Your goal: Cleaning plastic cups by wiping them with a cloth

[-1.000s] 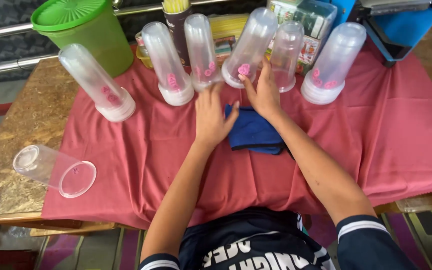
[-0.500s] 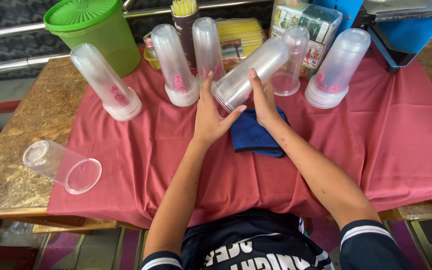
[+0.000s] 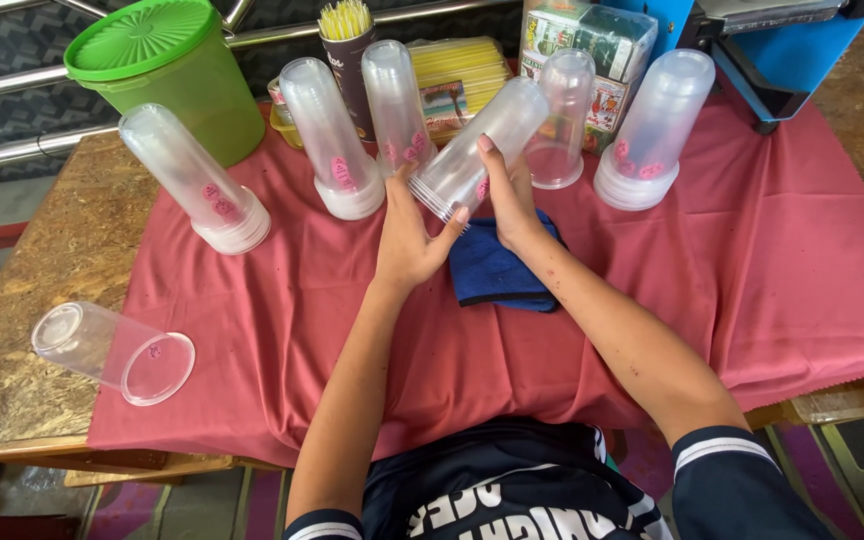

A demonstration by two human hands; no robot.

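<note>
My left hand [image 3: 408, 238] and my right hand [image 3: 508, 192] hold a tilted stack of clear plastic cups [image 3: 479, 146] between them, its open end toward me, lifted above a folded blue cloth [image 3: 493, 272]. The cloth lies on a red tablecloth [image 3: 752, 250]. My left palm is at the stack's open rim; my right fingers wrap its side.
More upside-down cup stacks stand in a row behind: [image 3: 193, 180], [image 3: 330, 138], [image 3: 395, 95], [image 3: 564, 118], [image 3: 654, 128]. One clear cup [image 3: 112, 352] lies on its side at the left table edge. A green lidded bucket [image 3: 167, 75], straws [image 3: 347, 20], boxes and a blue machine [image 3: 782, 45] stand at the back.
Both hands took a cup stack from the row, tipped it over and lifted it toward me above the blue cloth. The view shifted slightly.
</note>
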